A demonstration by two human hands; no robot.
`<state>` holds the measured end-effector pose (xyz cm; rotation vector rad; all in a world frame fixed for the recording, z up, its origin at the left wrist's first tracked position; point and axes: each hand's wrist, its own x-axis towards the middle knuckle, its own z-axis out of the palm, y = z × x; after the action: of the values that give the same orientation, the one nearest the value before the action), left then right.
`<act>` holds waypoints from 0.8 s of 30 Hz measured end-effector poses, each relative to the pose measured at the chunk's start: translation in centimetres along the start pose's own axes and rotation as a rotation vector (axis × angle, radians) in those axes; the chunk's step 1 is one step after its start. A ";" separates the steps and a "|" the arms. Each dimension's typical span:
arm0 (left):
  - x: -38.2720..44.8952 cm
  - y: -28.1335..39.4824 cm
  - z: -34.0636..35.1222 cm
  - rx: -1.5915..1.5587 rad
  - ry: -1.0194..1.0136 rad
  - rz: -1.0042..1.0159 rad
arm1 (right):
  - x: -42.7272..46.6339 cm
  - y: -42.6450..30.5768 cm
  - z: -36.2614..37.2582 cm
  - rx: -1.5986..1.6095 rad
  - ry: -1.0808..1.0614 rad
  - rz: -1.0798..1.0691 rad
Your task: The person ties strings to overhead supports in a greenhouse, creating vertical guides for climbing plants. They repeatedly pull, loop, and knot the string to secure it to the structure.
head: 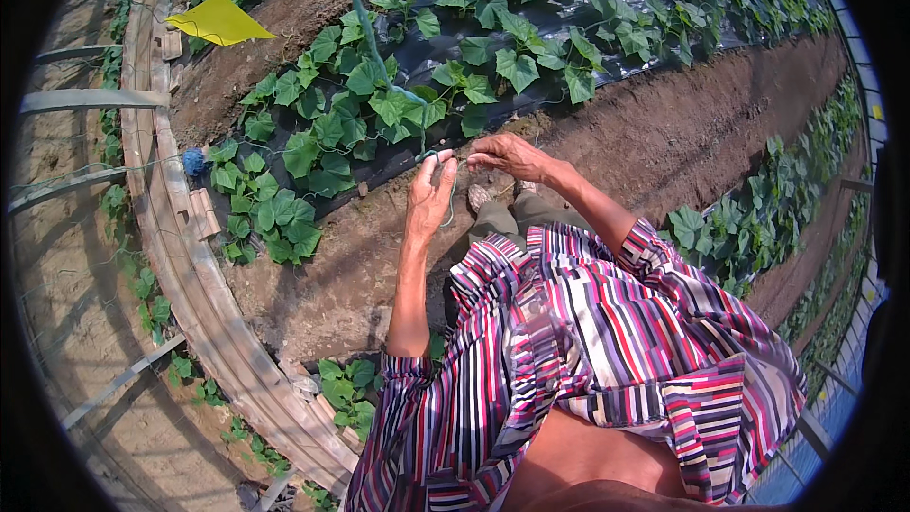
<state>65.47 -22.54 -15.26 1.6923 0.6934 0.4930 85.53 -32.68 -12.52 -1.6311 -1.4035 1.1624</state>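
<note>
A green twine [364,21] comes down from the top of the view, bends above the plants and ends in a small loop or knot at my left fingertips. My left hand [429,199] pinches it there between thumb and fingers, and a loose tail [451,210] hangs below the thumb. Just to the right, my right hand [512,156] is held with its fingers bent close together, their tips near the left fingertips. Whether the right fingers grip any of the twine is too small to tell. Leafy cucumber-like vines [384,103] grow directly beyond both hands.
Black plastic mulch [419,57] covers the planted bed. Bare soil paths [711,92] run between rows. A curved ledge [153,135] borders the left side, with a blue ball of twine [193,161] beside it. A yellow card [222,19] hangs at upper left. More vines [753,213] stand at right.
</note>
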 end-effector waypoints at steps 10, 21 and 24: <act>-0.9 2.7 0.1 -0.450 -0.244 -0.544 | -1.2 1.8 1.1 0.054 -0.020 0.158; 0.5 1.9 0.3 -0.764 -0.006 -0.482 | -2.1 3.1 1.1 0.204 -0.012 0.258; 0.9 1.1 -2.2 -0.804 0.182 -0.395 | -2.4 2.9 1.0 0.183 -0.019 0.181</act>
<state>64.90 -20.44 -13.77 0.7428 0.7965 0.5481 85.61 -35.65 -15.07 -1.6453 -1.1418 1.3710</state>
